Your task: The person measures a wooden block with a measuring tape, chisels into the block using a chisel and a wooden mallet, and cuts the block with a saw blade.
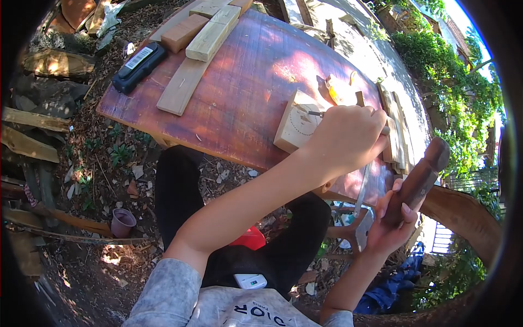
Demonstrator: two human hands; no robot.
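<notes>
My left hand point(354, 133) is closed around the handle of a carving tool. Its thin dark metal tip point(315, 113) points left over a pale wooden block point(297, 126), which bears a dotted circle and a small carved area. The block lies on the reddish table point(234, 103); my left hand and wrist hide part of it. Out to the right, apart from the block, my right hand point(389, 223) grips a dark wooden club point(417, 188), held tilted up with its rounded end at the top. A yellow-and-white object point(335, 90) lies just behind the block.
Wooden strips point(188, 82), a reddish wood block point(184, 32) and a black case point(139, 66) with a label sit at the table's left. More strips point(395, 128) line its right edge. A metal ruler-like strip point(362, 188) lies near my right hand. A purple pot point(123, 222) stands on the ground.
</notes>
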